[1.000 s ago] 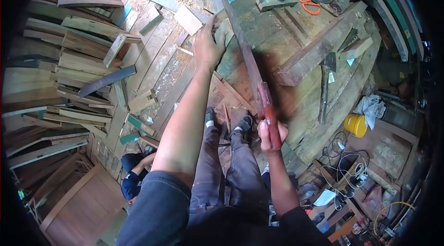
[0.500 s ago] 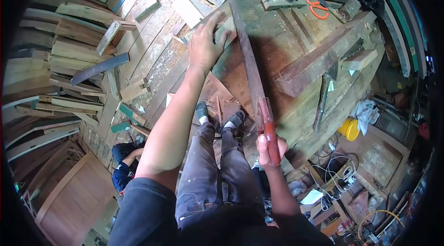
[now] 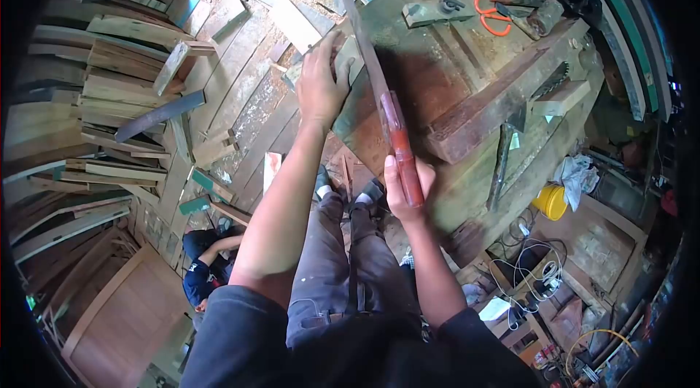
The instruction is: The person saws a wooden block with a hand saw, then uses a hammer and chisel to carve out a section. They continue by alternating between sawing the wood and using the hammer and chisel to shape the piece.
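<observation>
My right hand [image 3: 412, 187] is wrapped round the reddish-brown handle of a handsaw [image 3: 403, 151]. Its long blade runs forward and slightly left, past the bench edge. To the left of the blade, my left hand [image 3: 322, 89] presses on a pale piece of wood [image 3: 348, 54], thumb on the near side and fingers over the top. The blade lies right alongside the wood's right end. Under both is the workbench [image 3: 394, 34], dark-stained in the middle. A thick timber beam [image 3: 503, 100] rests on the bench to the right of the saw.
On the bench are orange-handled scissors [image 3: 492, 14], a small wooden block plane [image 3: 436, 12] and a hammer [image 3: 502, 162]. Stacked boards [image 3: 120, 85] fill the left side. Offcuts and sawdust cover the floor. Another person [image 3: 204, 264] is low at left. A yellow bucket [image 3: 550, 202] stands at right.
My right hand has pushed the saw forward and up, away from my body, so more of the blade passes beyond the wood. My left hand stays on the wood.
</observation>
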Action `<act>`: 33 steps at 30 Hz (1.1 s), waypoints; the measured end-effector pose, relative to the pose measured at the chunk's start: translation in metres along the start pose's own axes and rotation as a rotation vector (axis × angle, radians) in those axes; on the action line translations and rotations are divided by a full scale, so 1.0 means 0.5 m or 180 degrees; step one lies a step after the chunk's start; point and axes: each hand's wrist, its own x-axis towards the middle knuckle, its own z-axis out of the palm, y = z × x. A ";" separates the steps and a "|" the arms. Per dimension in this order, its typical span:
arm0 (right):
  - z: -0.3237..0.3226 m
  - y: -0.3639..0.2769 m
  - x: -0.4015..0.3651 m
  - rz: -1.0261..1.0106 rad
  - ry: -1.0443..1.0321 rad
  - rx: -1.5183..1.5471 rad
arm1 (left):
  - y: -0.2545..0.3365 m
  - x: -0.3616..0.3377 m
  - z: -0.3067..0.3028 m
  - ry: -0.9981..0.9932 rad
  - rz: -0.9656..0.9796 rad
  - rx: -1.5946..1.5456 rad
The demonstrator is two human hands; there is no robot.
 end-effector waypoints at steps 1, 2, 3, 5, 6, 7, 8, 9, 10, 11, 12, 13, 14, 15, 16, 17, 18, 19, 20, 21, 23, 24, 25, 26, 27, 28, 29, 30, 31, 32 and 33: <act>-0.019 0.009 -0.018 -0.0103 -0.0086 -0.0097 | 0.006 0.004 0.001 -0.0057 -0.0142 -0.0030; -0.035 0.014 -0.038 -0.0199 -0.0165 -0.0175 | 0.003 0.008 0.002 0.0005 0.0001 0.0111; -0.060 0.011 -0.061 -0.0300 -0.0277 -0.0346 | 0.004 0.011 -0.002 0.0019 0.0003 0.0111; -0.081 0.002 -0.113 0.0189 -0.0197 -0.0163 | 0.008 0.010 -0.009 -0.0280 0.0314 0.0199; -0.079 -0.005 -0.125 0.0502 -0.0069 0.0107 | 0.008 0.008 -0.007 -0.0299 0.0317 0.0197; -0.075 -0.011 -0.130 0.0817 0.0071 0.0377 | 0.009 0.007 -0.005 -0.0381 0.0280 0.0246; -0.075 -0.013 -0.118 0.0570 -0.0033 0.0193 | 0.009 0.011 -0.004 -0.0442 0.0238 0.0300; -0.064 -0.013 -0.098 0.0559 -0.0023 0.0197 | 0.009 0.017 -0.002 -0.0436 0.0253 0.0301; -0.052 -0.013 -0.084 0.0324 0.0007 0.0019 | 0.007 0.019 0.004 -0.0321 0.0208 0.0124; -0.042 -0.012 -0.065 0.0082 0.0014 -0.0153 | 0.003 0.019 0.009 -0.0188 0.0148 -0.0045; -0.033 -0.019 -0.037 -0.0392 0.0121 -0.0413 | 0.005 0.027 0.010 0.0006 0.0228 0.0007; -0.032 -0.013 -0.029 -0.0394 0.0117 -0.0404 | 0.007 0.030 0.010 0.0012 0.0227 0.0016; -0.039 -0.006 -0.024 -0.0324 0.0078 -0.0345 | 0.011 0.033 0.010 -0.0018 0.0299 0.0158; -0.047 0.001 -0.016 -0.0268 0.0050 -0.0287 | 0.017 0.038 0.008 -0.0039 0.0387 0.0297; -0.055 0.003 -0.012 -0.0238 0.0072 -0.0228 | 0.020 0.039 0.005 -0.0157 0.0280 0.0263; -0.067 0.015 -0.015 -0.0132 -0.0006 -0.0110 | 0.023 0.042 0.002 -0.0169 0.0301 0.0263; -0.073 0.027 -0.014 -0.0129 -0.0065 -0.0118 | 0.020 0.041 0.001 -0.0307 0.0304 0.0289; -0.079 0.031 -0.018 -0.0115 -0.0129 -0.0129 | 0.014 0.038 -0.002 -0.0452 0.0298 0.0315; -0.080 0.027 -0.019 -0.0134 -0.0121 -0.0123 | -0.011 0.038 0.002 -0.0468 0.0498 0.0070; -0.077 0.021 -0.017 -0.0181 -0.0207 -0.0150 | -0.012 0.035 -0.009 -0.0446 0.0522 0.0077; -0.069 0.015 -0.014 -0.0245 -0.0280 -0.0177 | -0.015 0.019 -0.020 -0.0359 0.0946 0.0789; -0.066 0.015 -0.018 -0.0181 -0.0287 -0.0130 | -0.008 0.010 -0.021 -0.0225 0.0798 0.0687; -0.062 0.016 -0.021 -0.0105 -0.0289 -0.0084 | -0.006 0.009 -0.018 -0.0223 0.0797 0.0690; -0.062 0.016 -0.023 -0.0184 -0.0283 -0.0181 | -0.007 0.010 -0.013 -0.0192 0.0781 0.0735; -0.061 0.021 -0.026 -0.0149 -0.0291 -0.0189 | -0.008 0.006 -0.010 -0.0182 0.0747 0.0781; -0.060 0.025 -0.031 -0.0227 -0.0211 -0.0270 | -0.012 0.009 -0.008 -0.0163 0.0868 0.0606; -0.059 0.030 -0.029 -0.0329 -0.0120 -0.0354 | -0.013 0.014 -0.003 -0.0185 0.0852 0.0599; -0.058 0.031 -0.026 -0.0298 -0.0128 -0.0359 | -0.014 0.016 -0.002 -0.0175 0.0922 0.0624; -0.056 0.026 -0.027 -0.0233 -0.0125 -0.0305 | -0.016 0.010 -0.006 -0.0178 0.0969 0.0665; -0.055 0.021 -0.027 -0.0191 -0.0134 -0.0237 | -0.015 0.012 -0.009 -0.0177 0.0942 0.0614; -0.058 0.016 -0.033 -0.0171 -0.0156 -0.0212 | -0.019 0.009 -0.008 -0.0188 0.0918 0.0642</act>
